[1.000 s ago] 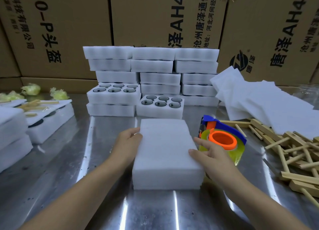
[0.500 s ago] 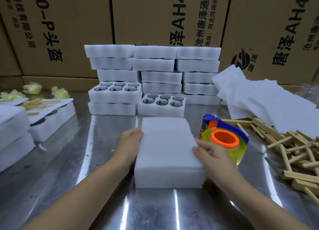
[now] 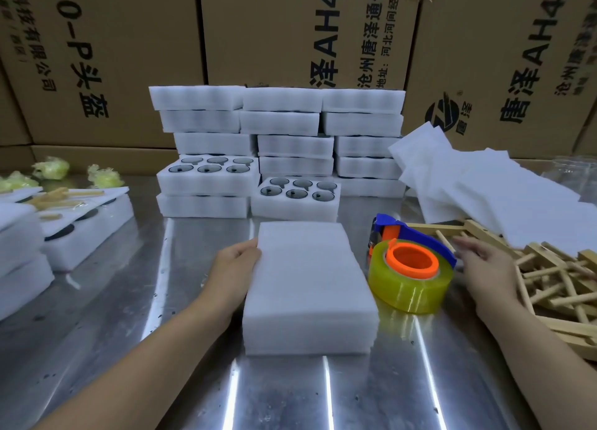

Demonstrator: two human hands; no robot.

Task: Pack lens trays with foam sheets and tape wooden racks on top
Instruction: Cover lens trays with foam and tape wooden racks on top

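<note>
White foam-topped tray [image 3: 308,281] lies lengthwise away (left hand [image 3: 235,268] grips its edge; right hand [image 3: 481,268] spread).

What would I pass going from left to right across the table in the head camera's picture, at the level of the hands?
Foam trays at the left edge → left hand → white foam pack → tape dispenser → right hand → pile of wooden racks.
</note>
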